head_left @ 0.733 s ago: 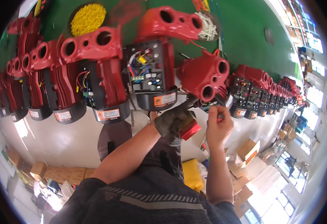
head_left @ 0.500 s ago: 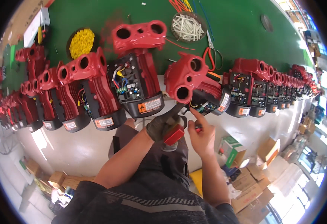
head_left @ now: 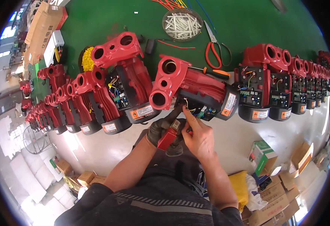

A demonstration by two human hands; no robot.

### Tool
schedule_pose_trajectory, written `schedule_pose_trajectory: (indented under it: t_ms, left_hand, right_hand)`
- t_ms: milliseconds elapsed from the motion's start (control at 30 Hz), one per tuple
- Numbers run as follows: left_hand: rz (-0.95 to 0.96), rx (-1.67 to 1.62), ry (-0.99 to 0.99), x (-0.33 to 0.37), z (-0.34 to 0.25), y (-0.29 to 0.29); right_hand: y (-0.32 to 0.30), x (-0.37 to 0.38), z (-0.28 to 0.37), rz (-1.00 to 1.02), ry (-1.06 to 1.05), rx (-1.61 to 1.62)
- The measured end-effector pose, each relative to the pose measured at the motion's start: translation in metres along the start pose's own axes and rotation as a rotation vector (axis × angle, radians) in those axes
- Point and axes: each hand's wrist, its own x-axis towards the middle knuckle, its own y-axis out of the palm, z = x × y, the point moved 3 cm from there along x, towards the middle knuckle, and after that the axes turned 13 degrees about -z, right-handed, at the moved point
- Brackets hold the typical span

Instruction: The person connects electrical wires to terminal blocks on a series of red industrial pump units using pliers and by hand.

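Observation:
A red cast motor unit (head_left: 206, 84) with a black end cap lies tilted on the bench edge, its side housing showing wires (head_left: 187, 102) and a circuit board (head_left: 204, 113). My left hand (head_left: 161, 130), in a dark glove, is closed around a red boxy tool (head_left: 167, 138) with a metal end; its forefinger reaches the housing. My bare right hand (head_left: 199, 137) has its forefinger against the wires beside the gloved fingertip. Its other fingers curl round a small red-and-black tool (head_left: 189, 131), mostly hidden in the palm.
Similar red units (head_left: 133, 83) line the bench edge on both sides. Beyond are a basket of white tubes (head_left: 182, 25), scissors (head_left: 213, 49), an orange-and-black screwdriver (head_left: 217, 73) and a bowl of yellow pieces (head_left: 86, 59). Cardboard boxes (head_left: 274, 194) stand on the floor at right.
The whole view has shifted and turned, so the bench things appear displaced. Both hands stay at the same unit's housing, my right forefinger now closer to the gloved fingertip.

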Motion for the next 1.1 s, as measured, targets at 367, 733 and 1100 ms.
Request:
schedule_pose_trajectory:
  t_ms: [367,733,1100]
  left_hand:
    - [-0.001,-0.103,-0.031,-0.003,-0.002,-0.003]
    - [-0.031,-0.118,-0.032,-0.002,-0.003,-0.008]
    - [-0.068,-0.056,0.034,-0.001,0.002,-0.005]
  right_hand:
    - [0.000,0.005,0.004,0.064,-0.041,-0.093]
    - [-0.008,0.013,0.019,0.135,-0.031,-0.189]
    - [-0.016,0.016,0.012,0.076,-0.145,-0.079]
